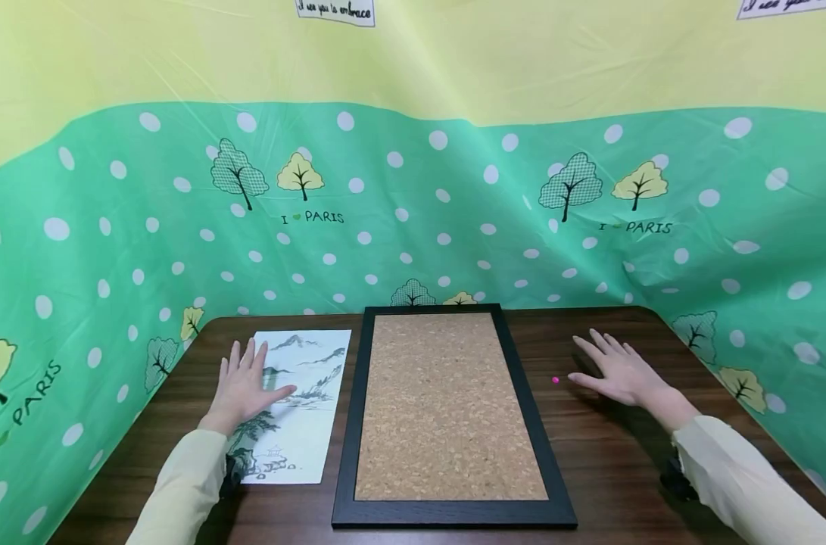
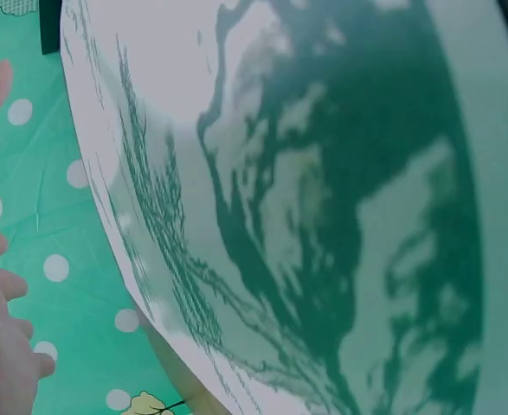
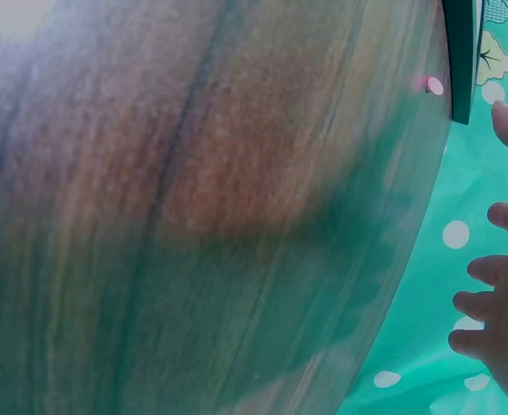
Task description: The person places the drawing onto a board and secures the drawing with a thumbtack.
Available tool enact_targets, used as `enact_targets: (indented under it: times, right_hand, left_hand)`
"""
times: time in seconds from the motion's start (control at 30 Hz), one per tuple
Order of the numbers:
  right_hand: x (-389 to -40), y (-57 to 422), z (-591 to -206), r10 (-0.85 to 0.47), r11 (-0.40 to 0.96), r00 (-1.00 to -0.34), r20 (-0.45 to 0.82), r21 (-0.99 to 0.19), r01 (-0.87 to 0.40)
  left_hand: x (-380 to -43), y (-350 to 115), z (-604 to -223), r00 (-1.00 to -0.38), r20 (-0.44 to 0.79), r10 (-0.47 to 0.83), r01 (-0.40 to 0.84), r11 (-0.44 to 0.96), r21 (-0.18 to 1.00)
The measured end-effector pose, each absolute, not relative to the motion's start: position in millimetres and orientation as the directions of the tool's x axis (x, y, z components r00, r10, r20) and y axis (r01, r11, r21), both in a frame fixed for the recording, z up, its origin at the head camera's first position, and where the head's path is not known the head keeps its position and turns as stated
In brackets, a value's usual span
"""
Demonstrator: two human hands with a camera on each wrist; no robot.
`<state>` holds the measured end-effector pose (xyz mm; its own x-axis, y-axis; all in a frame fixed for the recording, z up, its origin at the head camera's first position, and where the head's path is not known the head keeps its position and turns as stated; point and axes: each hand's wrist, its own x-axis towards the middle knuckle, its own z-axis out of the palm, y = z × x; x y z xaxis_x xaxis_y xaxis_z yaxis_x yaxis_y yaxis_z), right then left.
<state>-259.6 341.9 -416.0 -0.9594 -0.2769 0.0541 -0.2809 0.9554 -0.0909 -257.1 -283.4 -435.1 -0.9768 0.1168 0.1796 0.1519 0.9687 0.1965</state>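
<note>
My left hand [image 1: 244,386] hovers with spread fingers over the left part of a white sheet of paper [image 1: 320,446] printed with an ink landscape of mountains and trees. In the left wrist view that landscape print [image 2: 262,199] fills most of the frame, with the fingers at the left edge. To the right of the sheet lies a cork board [image 1: 447,409] in a black frame. My right hand [image 1: 620,372], fingers spread and holding nothing, is over the table's right side. Just left of its thumb is a small pink push pin [image 1: 556,380], also visible as a pink pin [image 3: 434,86] in the right wrist view.
The dark brown wooden table [image 1: 610,484] carries the sheet, the board and the pin. A green and yellow cloth [image 1: 447,212] with white dots and printed trees hangs behind the table and along both sides. The board's far end reaches the table's back edge.
</note>
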Motion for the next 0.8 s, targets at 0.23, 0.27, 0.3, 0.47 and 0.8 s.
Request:
enact_targets:
  times: [0.23, 0.27, 0.3, 0.47, 0.8]
  right_hand:
    - [-256, 344, -413, -0.282, 0.945, -0.955, 0.092, -0.146, -0.293]
    - [-256, 345, -413, -0.281, 0.944, -0.955, 0.097, -0.153, -0.293]
    - [-255, 346, -414, -0.278, 0.943, -0.956, 0.1, -0.161, -0.291]
    - [-255, 345, -417, -0.262, 0.936, -0.961, 0.093, -0.22, -0.276]
    - [-251, 340, -421, -0.241, 0.904, -0.966, 0.094, -0.34, -0.259]
  left_hand:
    - [-254, -289, -427, -0.987, 0.114, 0.117, 0.14, 0.965, 0.221]
    - [-253, -290, -426, -0.989, 0.099, 0.113, 0.133, 0.963, 0.234]
    - [-253, -291, -424, -0.991, 0.084, 0.108, 0.126, 0.96, 0.25]
    - [-250, -296, -418, -0.996, 0.029, 0.087, 0.091, 0.94, 0.328]
    - [-247, -307, -417, -0.999, 0.0, 0.038, 0.035, 0.911, 0.41]
